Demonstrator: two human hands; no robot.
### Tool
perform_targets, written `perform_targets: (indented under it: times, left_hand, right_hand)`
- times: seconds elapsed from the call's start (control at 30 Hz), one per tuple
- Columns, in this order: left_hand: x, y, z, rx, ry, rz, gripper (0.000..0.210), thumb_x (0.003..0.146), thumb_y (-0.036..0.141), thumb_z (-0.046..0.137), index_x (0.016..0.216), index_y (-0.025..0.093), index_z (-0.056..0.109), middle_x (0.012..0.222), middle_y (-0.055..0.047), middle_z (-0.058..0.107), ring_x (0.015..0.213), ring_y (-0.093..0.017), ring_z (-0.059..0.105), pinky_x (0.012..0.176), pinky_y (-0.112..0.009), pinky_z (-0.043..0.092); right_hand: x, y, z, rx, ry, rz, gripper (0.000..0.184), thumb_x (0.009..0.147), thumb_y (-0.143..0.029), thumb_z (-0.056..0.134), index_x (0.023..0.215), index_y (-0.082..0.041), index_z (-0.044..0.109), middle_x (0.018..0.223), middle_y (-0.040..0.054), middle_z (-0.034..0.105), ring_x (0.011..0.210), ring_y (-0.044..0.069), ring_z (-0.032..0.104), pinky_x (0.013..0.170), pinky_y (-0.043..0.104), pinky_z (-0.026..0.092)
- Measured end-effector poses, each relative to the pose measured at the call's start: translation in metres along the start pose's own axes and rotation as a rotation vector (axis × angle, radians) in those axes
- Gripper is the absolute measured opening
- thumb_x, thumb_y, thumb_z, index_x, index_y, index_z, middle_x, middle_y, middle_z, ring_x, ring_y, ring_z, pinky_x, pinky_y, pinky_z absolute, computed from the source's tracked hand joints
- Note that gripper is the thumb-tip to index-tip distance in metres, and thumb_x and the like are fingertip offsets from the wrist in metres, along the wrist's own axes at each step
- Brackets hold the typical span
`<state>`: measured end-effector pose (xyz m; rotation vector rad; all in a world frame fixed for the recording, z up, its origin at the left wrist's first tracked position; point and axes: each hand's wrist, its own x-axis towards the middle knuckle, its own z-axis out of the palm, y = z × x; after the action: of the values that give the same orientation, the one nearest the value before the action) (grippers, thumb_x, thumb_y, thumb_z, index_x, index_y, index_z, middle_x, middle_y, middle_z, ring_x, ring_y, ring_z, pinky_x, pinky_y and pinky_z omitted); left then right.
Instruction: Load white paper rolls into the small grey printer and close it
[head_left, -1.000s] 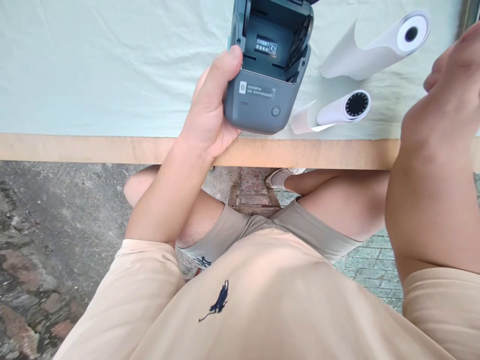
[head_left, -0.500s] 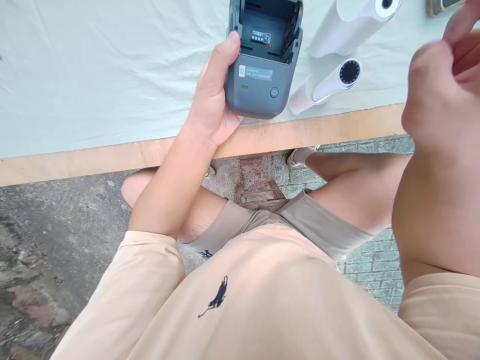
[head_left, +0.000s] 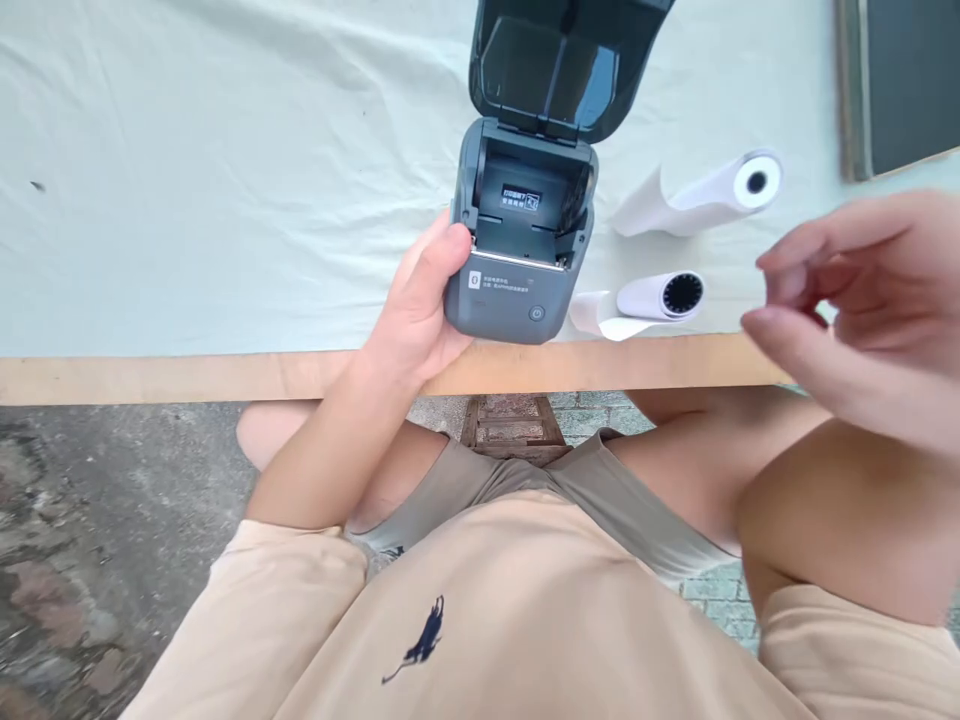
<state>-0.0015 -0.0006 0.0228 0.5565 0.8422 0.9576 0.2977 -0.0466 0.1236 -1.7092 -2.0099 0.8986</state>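
Note:
A dark grey label printer (head_left: 502,305) rests in my left hand (head_left: 420,310), thumb on its left side and fingers beneath. Its tinted lid (head_left: 566,65) is tipped up, and the bay inside holds no roll. My right hand (head_left: 862,300) hovers at the right, somewhat blurred, with curled fingers and the thumb apart from them; nothing shows between. Nearest to it are two partly unrolled white paper rolls on the cloth: a larger roll (head_left: 712,190) with a white core end, and a smaller roll (head_left: 652,297) with a black notched core end.
A pale cloth (head_left: 225,180) covers the table, whose bare wooden edge (head_left: 187,378) runs along my side. At the upper right lies a dark flat panel (head_left: 915,85) with a frame. Below the edge are my legs and a small wooden stool (head_left: 514,430).
My right hand has come down and left, and its thumb and fingers now show. The view has shifted so the printer sits lower and its raised lid is visible. My left hand keeps its hold.

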Motion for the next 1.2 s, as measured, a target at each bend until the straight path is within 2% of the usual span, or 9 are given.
perform_targets:
  times: [0.17, 0.33, 0.5, 0.63, 0.7, 0.83, 0.97, 1.1, 1.2]
  left_hand:
    - [-0.002, -0.001, 0.0, 0.004, 0.011, 0.01, 0.046, 0.104, 0.066, 0.069, 0.125, 0.026, 0.078, 0.123, -0.008, 0.084, 0.144, -0.032, 0.075, 0.104, -0.04, 0.071]
    - [-0.002, -0.002, 0.003, 0.024, 0.018, 0.039, 0.049, 0.1, 0.069, 0.07, 0.122, 0.027, 0.079, 0.125, -0.01, 0.083, 0.15, -0.036, 0.072, 0.115, -0.046, 0.068]
    - [-0.002, -0.002, 0.008, 0.066, 0.126, 0.032, 0.059, 0.098, 0.079, 0.067, 0.121, 0.026, 0.078, 0.123, -0.011, 0.083, 0.155, -0.037, 0.069, 0.112, -0.045, 0.069]
    - [-0.002, -0.002, 0.005, 0.052, 0.075, 0.036, 0.057, 0.092, 0.076, 0.08, 0.119, 0.026, 0.077, 0.124, -0.01, 0.084, 0.152, -0.037, 0.071, 0.112, -0.043, 0.07]
    - [-0.002, -0.002, 0.003, 0.053, 0.05, 0.029, 0.06, 0.09, 0.078, 0.082, 0.12, 0.026, 0.077, 0.126, -0.008, 0.085, 0.151, -0.036, 0.072, 0.109, -0.041, 0.07]
    - [-0.001, 0.0, 0.0, 0.048, 0.0, 0.022, 0.058, 0.09, 0.078, 0.084, 0.119, 0.028, 0.076, 0.127, -0.006, 0.085, 0.145, -0.034, 0.076, 0.103, -0.038, 0.071]
    - [0.0, 0.001, -0.003, 0.031, -0.053, 0.008, 0.05, 0.09, 0.067, 0.088, 0.12, 0.029, 0.075, 0.119, -0.006, 0.086, 0.127, -0.032, 0.083, 0.089, -0.038, 0.07]
    - [0.0, 0.0, -0.002, 0.021, -0.037, 0.029, 0.045, 0.093, 0.063, 0.085, 0.118, 0.027, 0.074, 0.109, -0.004, 0.083, 0.11, -0.028, 0.085, 0.08, -0.035, 0.067]
    - [0.0, -0.002, 0.001, 0.005, -0.012, 0.076, 0.043, 0.094, 0.06, 0.087, 0.116, 0.026, 0.076, 0.105, -0.002, 0.082, 0.106, -0.023, 0.085, 0.078, -0.03, 0.065]
  right_hand:
    - [0.003, 0.014, 0.018, 0.055, -0.189, -0.066, 0.046, 0.103, -0.041, 0.075, 0.144, -0.033, 0.057, 0.073, -0.005, 0.054, 0.059, 0.01, 0.051, 0.052, 0.026, 0.042]
    - [0.018, 0.017, 0.027, 0.002, -0.211, -0.049, 0.022, 0.099, -0.026, 0.065, 0.12, -0.028, 0.07, 0.072, -0.0035, 0.064, 0.056, 0.009, 0.054, 0.053, 0.024, 0.041]
    - [0.027, 0.016, 0.032, -0.004, -0.181, -0.132, 0.024, 0.095, -0.019, 0.063, 0.112, -0.029, 0.077, 0.078, -0.0012, 0.066, 0.06, 0.009, 0.053, 0.058, 0.026, 0.043]
    - [0.027, 0.006, 0.03, 0.073, -0.176, -0.183, 0.009, 0.1, -0.034, 0.075, 0.104, -0.029, 0.08, 0.095, 0.0056, 0.07, 0.08, 0.014, 0.069, 0.069, 0.029, 0.056]
    - [0.026, 0.0, 0.026, 0.195, -0.24, -0.215, 0.017, 0.102, -0.047, 0.076, 0.101, -0.03, 0.08, 0.109, 0.0079, 0.078, 0.103, 0.021, 0.079, 0.085, 0.034, 0.066]
    - [0.025, -0.013, 0.023, 0.442, -0.37, -0.195, 0.039, 0.106, -0.067, 0.069, 0.125, -0.034, 0.077, 0.106, 0.0045, 0.083, 0.101, 0.022, 0.083, 0.085, 0.037, 0.07]
    - [0.033, -0.03, 0.035, 0.607, -0.53, -0.185, 0.041, 0.103, -0.046, 0.078, 0.138, -0.034, 0.059, 0.096, -0.0035, 0.081, 0.083, 0.014, 0.079, 0.075, 0.03, 0.067]
    - [0.049, -0.052, 0.044, 0.412, -0.38, -0.26, 0.018, 0.098, -0.036, 0.071, 0.111, -0.027, 0.063, 0.102, -0.0002, 0.079, 0.086, 0.015, 0.074, 0.078, 0.033, 0.063]
    - [0.066, -0.069, 0.046, 0.103, -0.124, -0.22, 0.022, 0.097, -0.027, 0.064, 0.119, -0.027, 0.068, 0.122, 0.0035, 0.079, 0.104, 0.019, 0.073, 0.097, 0.038, 0.06]
